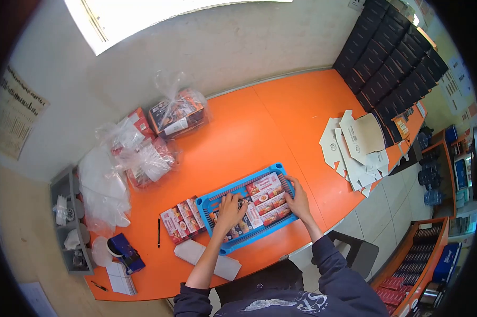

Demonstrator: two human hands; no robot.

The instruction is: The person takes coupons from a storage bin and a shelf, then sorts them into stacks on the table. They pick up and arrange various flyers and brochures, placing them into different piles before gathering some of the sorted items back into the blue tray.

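Observation:
A blue plastic basket point(237, 246) lies on the orange table in front of me. Red-and-white small cartons point(266, 191) are packed in its right part, and dark small cartons point(242, 226) sit nearer its left. Over the dark cartons, my left hand point(230, 213) reaches into the basket with its fingers apart; the fingertips are partly hidden. My right hand point(298, 201) rests across the basket's right end, fingers spread, its thumb by the red-and-white cartons. Left of the basket, touching or close to it, are more red cartons point(181, 221).
Plastic-bagged cartons point(177, 113) stand by the wall. Black boxes point(391, 58) are stacked at the far right, near flattened white cartons point(349, 153). A grey organiser point(67, 222), a blue tape dispenser point(127, 254) and white paper sheets point(206, 260) lie left. A black chair point(357, 253) stands right.

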